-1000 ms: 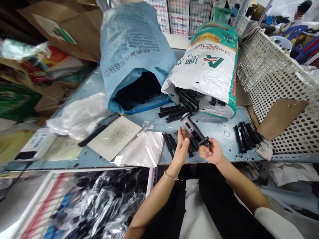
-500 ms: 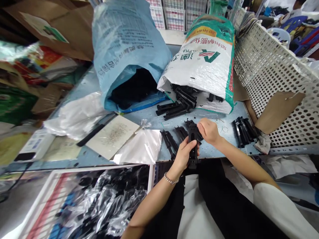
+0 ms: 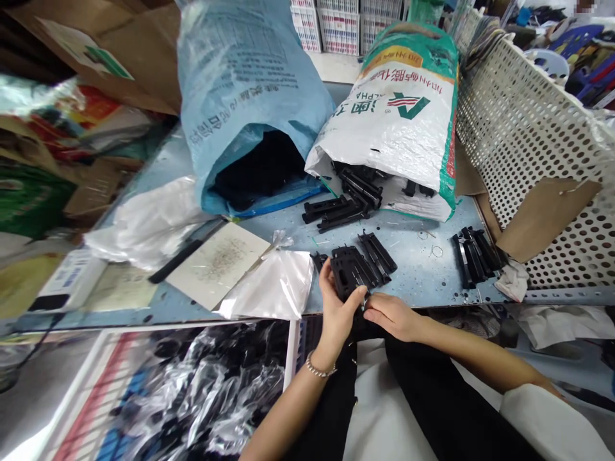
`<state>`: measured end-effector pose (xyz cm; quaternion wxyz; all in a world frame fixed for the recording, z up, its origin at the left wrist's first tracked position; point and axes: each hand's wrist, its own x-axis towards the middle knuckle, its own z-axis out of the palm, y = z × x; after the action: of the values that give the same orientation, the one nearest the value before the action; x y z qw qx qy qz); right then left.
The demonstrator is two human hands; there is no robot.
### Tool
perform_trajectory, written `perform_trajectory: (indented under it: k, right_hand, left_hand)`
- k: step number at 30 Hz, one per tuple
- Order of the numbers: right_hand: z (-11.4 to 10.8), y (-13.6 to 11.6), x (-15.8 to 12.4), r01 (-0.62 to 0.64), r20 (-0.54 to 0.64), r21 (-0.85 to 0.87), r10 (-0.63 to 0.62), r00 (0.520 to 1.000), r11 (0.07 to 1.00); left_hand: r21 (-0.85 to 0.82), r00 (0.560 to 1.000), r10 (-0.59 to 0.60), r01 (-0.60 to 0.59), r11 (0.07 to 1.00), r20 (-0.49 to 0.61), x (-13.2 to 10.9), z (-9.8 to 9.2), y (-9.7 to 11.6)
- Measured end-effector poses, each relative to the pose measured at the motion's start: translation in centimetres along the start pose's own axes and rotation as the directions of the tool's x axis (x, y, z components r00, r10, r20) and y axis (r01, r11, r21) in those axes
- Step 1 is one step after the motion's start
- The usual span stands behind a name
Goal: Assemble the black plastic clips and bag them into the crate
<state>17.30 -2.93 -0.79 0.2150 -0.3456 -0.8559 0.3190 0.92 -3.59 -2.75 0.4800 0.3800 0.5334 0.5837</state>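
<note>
- A black part [image 3: 341,275] is held by the left hand [image 3: 337,312], its outer side being wrapped by the fingers and the thumb being laid near its close end; the part is tilted to the left, just in front of the palm
- The right hand [image 3: 394,317] is found just to the right of the left hand, narrowed, with fingers drawn together at the close end of the part; whether anything is gripped could not be determined, the fingertips being partly hidden
- Change noted: half a second earlier, the right hand was seen farther forward, beside the far half of the part; it has since been brought back to the close end, and the part has been leaned leftward
- By this change, the handling is judged to have been shifted to the close end, with the part steadied by the left hand
- A row of black parts [image 3: 377,256] is laid on the worktop [image 3: 418,275] just beyond both hands, partly covered by the held part
- A loose pile [image 3: 336,212] is noted farther beyond, at the mouth of a white sack [image 3: 408,121]
- A separate cluster [image 3: 475,256] is located well to the right of the right hand
- A plastic bag [image 3: 271,285] is laid flat to the left of the left hand
</note>
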Motion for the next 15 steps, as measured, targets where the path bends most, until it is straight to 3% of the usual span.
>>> perform_trajectory:
  k: [3,5,7,11,13,15]
  right_hand:
    - [-1.0,1.6,1.5,-0.067,-0.070,-0.036,0.064,0.996,0.997]
    - [-1.5,3.8,2.6,-0.201,-0.217,-0.128,0.170,0.961,0.971]
    - [-1.7,6.0,3.0,-0.371,-0.266,-0.187,0.316,0.911,0.910]
    - [-1.6,7.6,1.6,-0.521,-0.138,-0.255,0.502,0.854,0.815]
    - [-2.2,7.1,0.5,-0.563,-0.091,-0.278,0.562,0.822,0.778]
    - [-3.5,6.5,-0.2,-0.608,-0.053,-0.293,0.623,0.781,0.737]
  left_hand:
    - [0.139,0.992,0.007,0.011,0.990,-0.128,1.7,-3.8,-1.0]
    - [0.329,0.975,-0.005,0.080,0.941,-0.224,3.5,-6.1,-1.4]
    - [0.498,0.967,-0.025,0.154,0.853,-0.255,5.0,-7.3,-1.8]
    - [0.599,0.988,-0.107,0.152,0.786,-0.110,6.4,-5.9,-3.2]
    - [0.649,0.997,-0.067,0.068,0.757,-0.026,6.7,-4.5,-3.8]
    - [0.748,0.999,0.005,-0.035,0.662,0.043,7.0,-3.4,-3.9]
